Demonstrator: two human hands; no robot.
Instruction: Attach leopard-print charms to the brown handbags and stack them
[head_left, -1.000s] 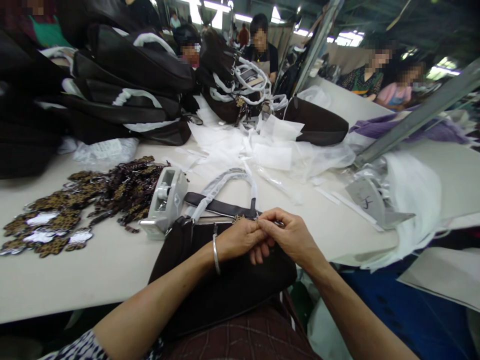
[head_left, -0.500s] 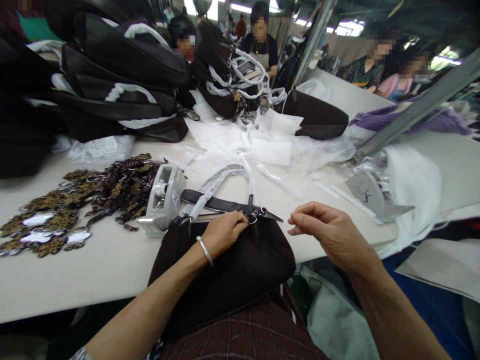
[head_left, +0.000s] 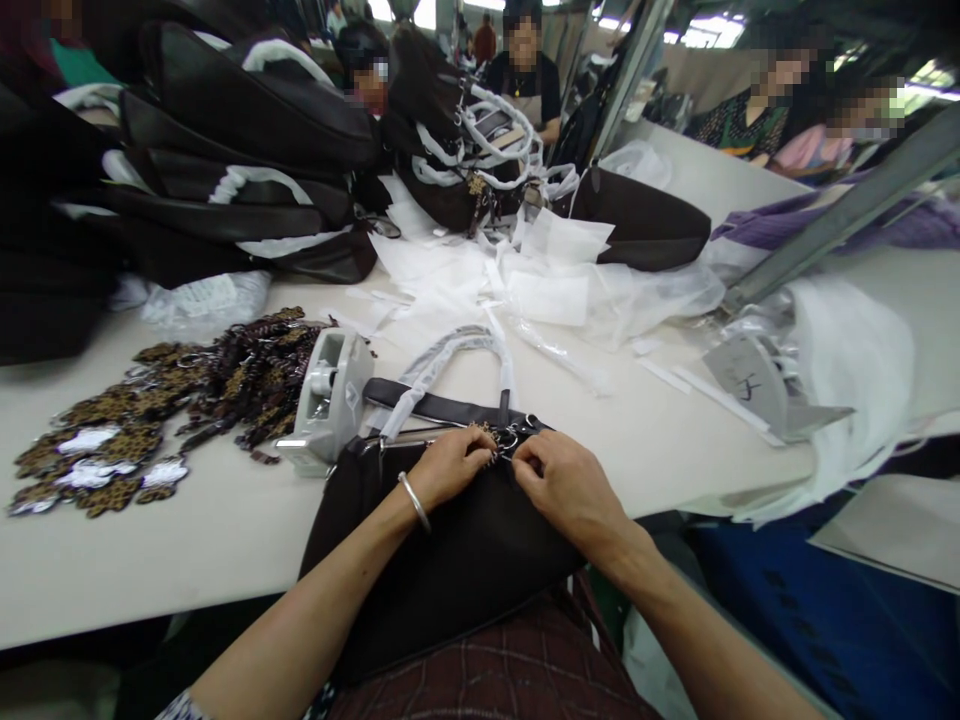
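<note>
A dark brown handbag (head_left: 450, 560) leans on the table's front edge and my lap, its wrapped handle (head_left: 417, 385) standing up behind. My left hand (head_left: 456, 465) is closed at the bag's top edge, with a small leopard-patterned piece (head_left: 484, 430) partly showing at its fingertips. Just right of it, my right hand (head_left: 559, 478) is closed, fingertips curled at the metal ring (head_left: 510, 438); whatever is between them is too small to name. A dark strap (head_left: 435, 404) lies across behind the bag's opening.
Left of the bag are a grey tape dispenser (head_left: 328, 400) and a pile of leopard-patterned tags (head_left: 112, 430). Stacked bags (head_left: 255, 120) rise at back left. White paper sheets (head_left: 551, 295) lie behind. Another dispenser (head_left: 750, 385) is at right. Several people sit beyond.
My right hand has moved left from beside the bag to the ring, close to my left hand. My left hand has stayed at the bag's top edge. The view has shifted slightly.
</note>
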